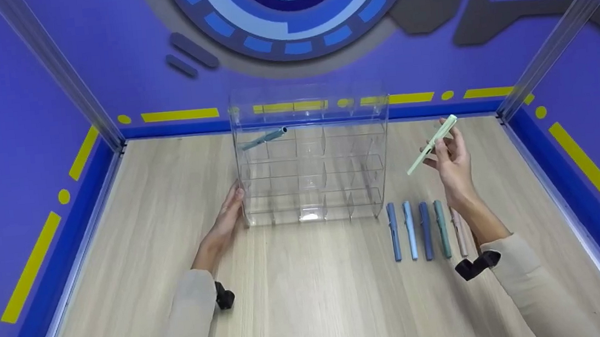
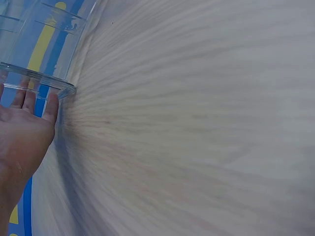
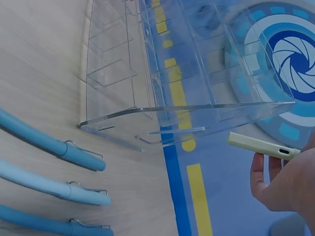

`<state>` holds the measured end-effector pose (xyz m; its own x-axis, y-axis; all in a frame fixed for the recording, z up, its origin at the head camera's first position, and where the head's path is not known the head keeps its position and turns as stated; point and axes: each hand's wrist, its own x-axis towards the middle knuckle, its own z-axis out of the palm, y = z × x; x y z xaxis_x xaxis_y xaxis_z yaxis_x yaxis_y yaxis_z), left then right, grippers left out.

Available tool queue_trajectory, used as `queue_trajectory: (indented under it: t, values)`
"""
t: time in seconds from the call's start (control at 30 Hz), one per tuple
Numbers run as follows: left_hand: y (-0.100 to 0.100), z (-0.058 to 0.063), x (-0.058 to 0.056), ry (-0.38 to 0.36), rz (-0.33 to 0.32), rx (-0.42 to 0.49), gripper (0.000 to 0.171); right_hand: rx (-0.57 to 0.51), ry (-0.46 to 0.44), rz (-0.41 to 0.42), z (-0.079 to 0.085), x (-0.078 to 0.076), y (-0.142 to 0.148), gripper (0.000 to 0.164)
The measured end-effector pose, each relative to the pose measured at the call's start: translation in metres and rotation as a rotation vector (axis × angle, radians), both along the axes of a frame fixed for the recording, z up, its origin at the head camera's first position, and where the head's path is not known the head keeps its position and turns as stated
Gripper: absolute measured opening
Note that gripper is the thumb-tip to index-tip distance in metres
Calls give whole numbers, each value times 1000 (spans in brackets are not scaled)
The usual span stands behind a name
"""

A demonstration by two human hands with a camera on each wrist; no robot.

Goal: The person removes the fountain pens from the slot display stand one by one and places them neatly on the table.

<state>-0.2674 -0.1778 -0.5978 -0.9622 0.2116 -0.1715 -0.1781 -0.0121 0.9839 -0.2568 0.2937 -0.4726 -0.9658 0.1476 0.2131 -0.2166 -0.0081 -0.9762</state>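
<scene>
A clear acrylic rack (image 1: 312, 184) with tiers of small compartments stands at the middle back of the table. Against its left side rests my left hand (image 1: 227, 211), fingers fairly straight; the left wrist view shows the fingers (image 2: 51, 105) at the clear edge. To the right of the rack, above the table, my right hand (image 1: 452, 165) pinches a pale green pen (image 1: 432, 144) between thumb and fingers, tilted. The same pen (image 3: 258, 145) shows near the rack's side in the right wrist view. A teal pen (image 1: 264, 139) leans in an upper left compartment.
Several pens lie in a row at the right: a blue pen (image 1: 393, 231), a light blue pen (image 1: 410, 229), a dark blue pen (image 1: 426, 230), a green pen (image 1: 442, 229) and a pinkish pen (image 1: 458, 230), partly behind the right forearm. Blue walls (image 1: 161, 99) enclose the wooden table (image 1: 312, 299).
</scene>
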Motion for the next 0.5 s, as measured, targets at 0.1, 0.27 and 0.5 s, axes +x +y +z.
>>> queue_trajectory:
  t: [0.1,0.27,0.5]
  values:
    - [0,0,1,2,1,-12,70,5,2,-4,-3,3,6,48]
    - [2,1,1,-30,1,-28,71,58,-37,-39,-8,8,16,52]
    - [1,2,0,-43,6,-7,73,88,-120,-86,-12,13,32,58]
